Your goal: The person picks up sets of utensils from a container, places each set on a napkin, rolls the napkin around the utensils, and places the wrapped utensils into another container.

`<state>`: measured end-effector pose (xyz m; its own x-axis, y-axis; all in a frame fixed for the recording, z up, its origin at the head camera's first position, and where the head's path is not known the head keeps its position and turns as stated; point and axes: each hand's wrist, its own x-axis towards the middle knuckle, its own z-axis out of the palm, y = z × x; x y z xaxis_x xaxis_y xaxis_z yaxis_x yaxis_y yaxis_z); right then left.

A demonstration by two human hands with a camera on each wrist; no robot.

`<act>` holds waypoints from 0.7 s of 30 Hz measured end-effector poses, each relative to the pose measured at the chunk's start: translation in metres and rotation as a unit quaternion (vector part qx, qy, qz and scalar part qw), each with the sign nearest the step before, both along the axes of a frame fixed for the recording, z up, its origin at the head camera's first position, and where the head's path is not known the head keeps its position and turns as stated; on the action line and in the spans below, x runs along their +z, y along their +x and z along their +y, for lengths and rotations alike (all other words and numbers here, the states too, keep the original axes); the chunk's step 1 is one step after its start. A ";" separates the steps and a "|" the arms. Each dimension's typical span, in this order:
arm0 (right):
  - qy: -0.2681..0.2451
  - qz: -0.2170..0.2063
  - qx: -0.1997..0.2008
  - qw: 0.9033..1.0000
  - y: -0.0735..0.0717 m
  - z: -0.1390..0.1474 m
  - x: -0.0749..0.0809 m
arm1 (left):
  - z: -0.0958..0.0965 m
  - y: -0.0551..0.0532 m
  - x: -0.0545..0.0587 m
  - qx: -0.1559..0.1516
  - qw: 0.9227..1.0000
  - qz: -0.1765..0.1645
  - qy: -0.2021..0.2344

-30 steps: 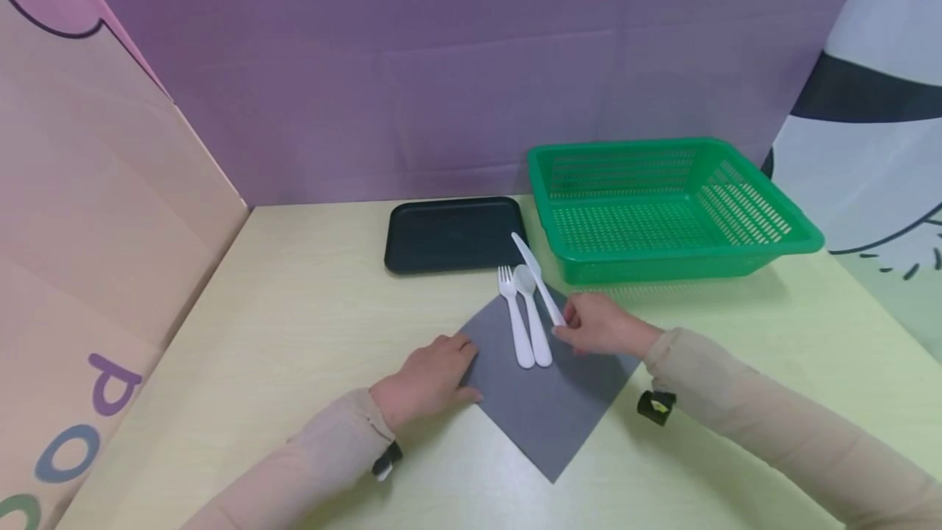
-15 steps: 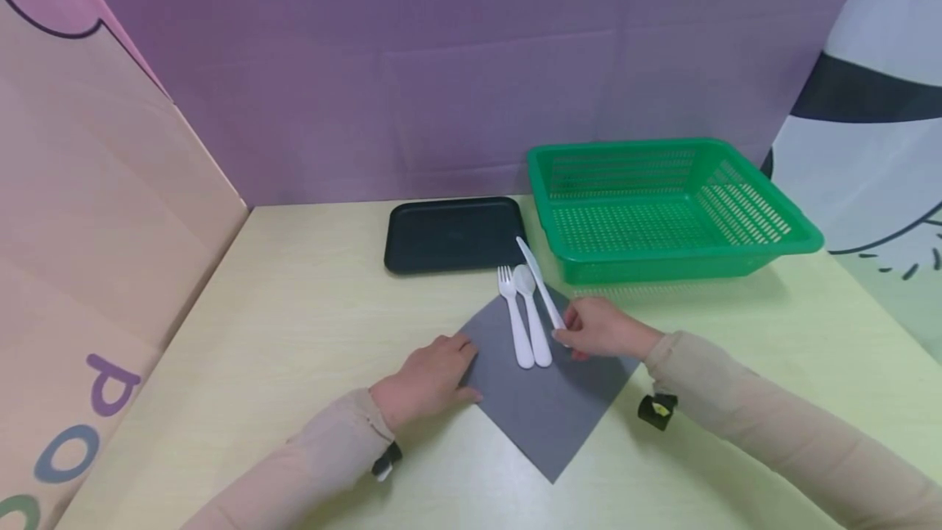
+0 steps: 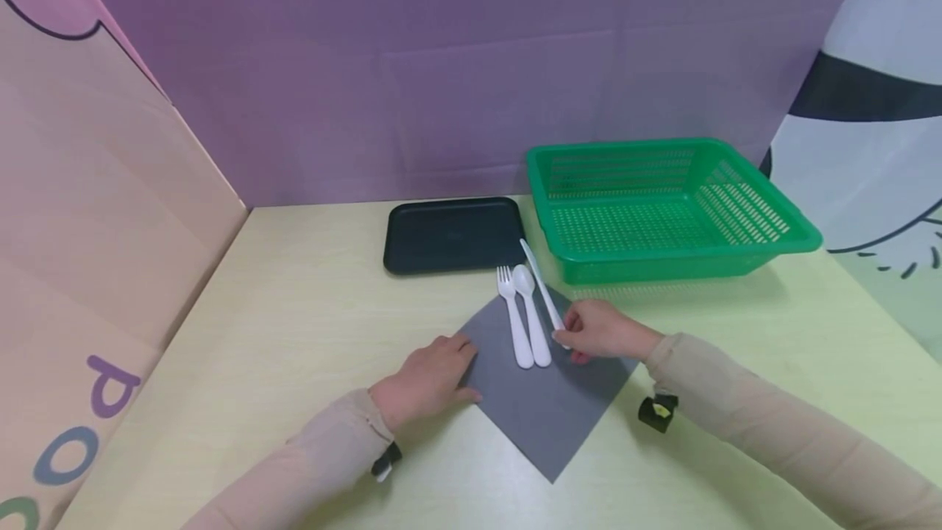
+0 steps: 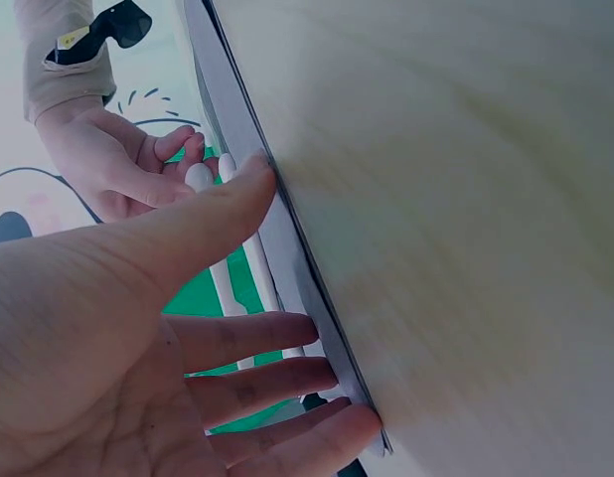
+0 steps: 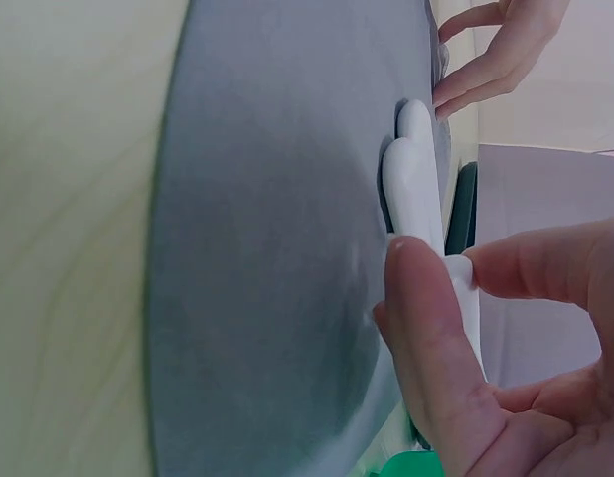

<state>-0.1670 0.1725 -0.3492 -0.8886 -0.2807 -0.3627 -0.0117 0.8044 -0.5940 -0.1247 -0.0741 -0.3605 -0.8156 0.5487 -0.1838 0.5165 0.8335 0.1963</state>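
A grey square napkin (image 3: 548,415) lies cornerwise on the table. On its upper part a white plastic fork (image 3: 518,334) and a white spoon (image 3: 536,330) lie side by side, their heads past its far edge. Just right of the spoon, my right hand (image 3: 599,329) pinches a white table knife (image 3: 543,288) by its handle between thumb and fingers; its tip points to the tray. In the right wrist view the knife handle (image 5: 464,288) sits between thumb and fingertips. My left hand (image 3: 427,379) rests at the napkin's left corner, fingers extended along its edge.
A black tray (image 3: 456,235) lies at the back of the table, close to the knife's tip. Beside it on the right stands a green perforated basket (image 3: 673,256). A purple backdrop (image 3: 412,72) rises behind the table, and a printed panel (image 3: 96,211) borders the left side.
The knife has swung slightly, its tip shifting right and toward me, so it lies nearer to parallel with the spoon. My right hand has lowered a little; the left has stayed put.
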 end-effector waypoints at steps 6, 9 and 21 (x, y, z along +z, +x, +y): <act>-0.015 -0.010 -0.001 1.000 0.002 0.000 0.001 | 0.000 0.000 -0.001 0.001 1.000 0.000 0.001; -0.022 -0.016 -0.004 1.000 0.002 0.000 -0.001 | 0.000 0.000 -0.001 0.000 1.000 0.002 0.002; -0.056 -0.046 -0.014 0.997 0.003 0.001 -0.003 | 0.000 -0.001 -0.002 -0.005 1.000 0.009 0.001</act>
